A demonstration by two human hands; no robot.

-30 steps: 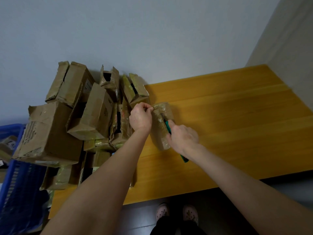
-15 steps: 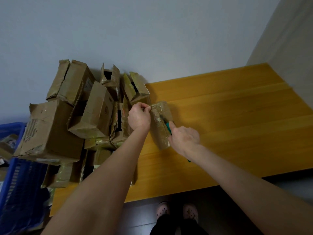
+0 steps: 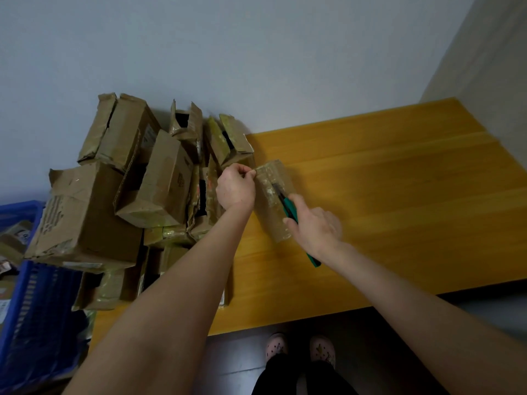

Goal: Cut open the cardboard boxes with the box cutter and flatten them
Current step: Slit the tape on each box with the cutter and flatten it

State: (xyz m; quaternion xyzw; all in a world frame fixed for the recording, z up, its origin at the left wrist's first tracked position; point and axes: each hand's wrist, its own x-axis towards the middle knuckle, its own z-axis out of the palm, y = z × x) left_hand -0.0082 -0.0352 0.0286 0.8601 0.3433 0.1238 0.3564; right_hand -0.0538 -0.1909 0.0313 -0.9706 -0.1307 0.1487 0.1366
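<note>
Box cutter (image 3: 289,207) has crept farther along the small box (image 3: 271,219). Right hand (image 3: 316,228) grips it, left hand (image 3: 235,188) fingers (image 3: 248,173) pinch the box top; box pile (image 3: 159,181) crowds the bench's (image 3: 399,195) left.

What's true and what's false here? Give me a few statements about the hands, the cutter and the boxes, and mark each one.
1. The right hand holds a green box cutter against the small box. True.
2. The left hand is open and touches nothing. False: it pinches the small box's far left corner.
3. The pile of boxes sits left of the small box. True.
4. The blue crate stands right of the small box. False: it is at the far left, beyond the pile.
</note>
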